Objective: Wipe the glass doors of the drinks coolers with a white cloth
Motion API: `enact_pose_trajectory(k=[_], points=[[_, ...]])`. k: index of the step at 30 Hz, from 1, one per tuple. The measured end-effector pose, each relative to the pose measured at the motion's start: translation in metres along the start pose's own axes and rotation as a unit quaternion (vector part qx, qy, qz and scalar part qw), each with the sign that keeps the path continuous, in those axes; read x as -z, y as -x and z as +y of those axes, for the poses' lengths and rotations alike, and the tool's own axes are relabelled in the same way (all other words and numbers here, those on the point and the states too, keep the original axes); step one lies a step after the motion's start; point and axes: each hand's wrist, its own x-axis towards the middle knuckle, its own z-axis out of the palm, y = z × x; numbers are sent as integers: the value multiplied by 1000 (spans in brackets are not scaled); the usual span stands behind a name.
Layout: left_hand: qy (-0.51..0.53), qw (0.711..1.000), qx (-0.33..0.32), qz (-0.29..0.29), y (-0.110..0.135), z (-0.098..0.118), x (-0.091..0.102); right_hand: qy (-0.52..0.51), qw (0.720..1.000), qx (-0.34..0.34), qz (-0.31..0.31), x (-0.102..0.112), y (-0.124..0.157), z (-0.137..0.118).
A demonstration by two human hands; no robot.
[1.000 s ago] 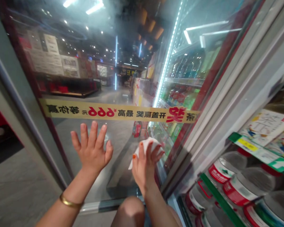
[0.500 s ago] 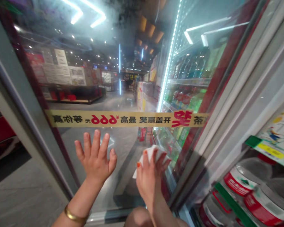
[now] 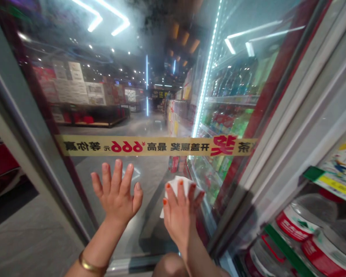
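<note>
An open glass fridge door (image 3: 150, 96) fills the view, with a yellow printed strip (image 3: 155, 146) across it. My left hand (image 3: 117, 194) lies flat against the glass below the strip, fingers spread and holding nothing. My right hand (image 3: 178, 213) presses a white cloth (image 3: 180, 186) onto the glass just to the right of it, fingers laid over the cloth. The glass is hazy higher up. A gold bangle (image 3: 90, 265) circles my left wrist.
At the right, fridge shelves hold large water bottles with red labels (image 3: 294, 219) and green price strips (image 3: 328, 182). The grey door frame (image 3: 25, 127) runs down the left. Through the glass appear a shop aisle and lit drink shelves (image 3: 227, 111). My knee (image 3: 170, 267) shows at the bottom.
My right hand with the cloth has slid slightly along the glass and its fingers now point more upward. The view has shifted a little left; my left hand stays flat on the glass.
</note>
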Motion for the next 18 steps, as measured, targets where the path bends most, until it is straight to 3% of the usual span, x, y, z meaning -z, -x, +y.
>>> enact_pose_trajectory(k=[2,3,7,10,12,14,16,18], points=[[3,1000,-1,-6,-1,-2,2,-3,998,63,-23,10,-21,-10],[6,1000,1,-10,-1,-2,2,-2,998,62,-20,17,-36,-5],[27,999,24,-36,3,-5,2,28,997,-72,-6,41,-75,62],[75,991,77,-82,7,-7,0,28,987,-156,31,41,-57,94],[100,984,104,-103,9,-8,-1,18,985,-168,32,32,-33,80],[102,983,110,-105,10,-8,-2,2,995,-104,-5,20,-17,44],[91,985,105,-101,10,-8,-3,-7,999,11,-49,11,-21,7],[80,986,104,-102,11,-9,-3,3,993,84,-82,12,-44,-9]])
